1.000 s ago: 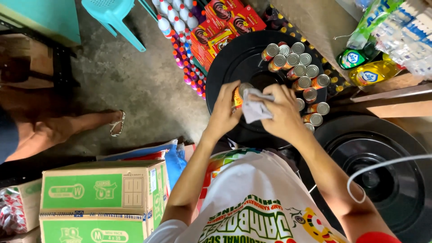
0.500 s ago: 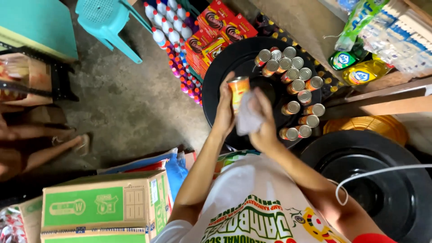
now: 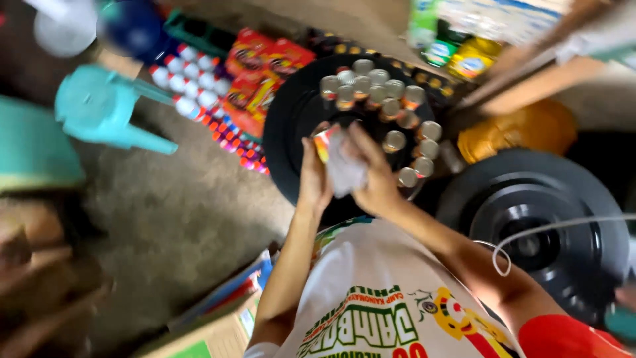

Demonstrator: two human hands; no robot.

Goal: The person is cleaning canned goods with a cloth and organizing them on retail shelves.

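My left hand grips a small orange-labelled can in front of my chest. My right hand presses a grey-white cloth against the side of that can. Both hands hover over a round black lid on which several metal-topped cans stand in rows along its far and right side. The frame is motion-blurred.
A second black round lid lies at the right, with an orange-yellow container behind it. Red packs and several small capped bottles sit on the floor at left, near a teal plastic stool. A cardboard box is at the bottom.
The view has swung down and to the left and blurred. My hands stay together on the can and cloth, with the cloth shifted slightly over the can.
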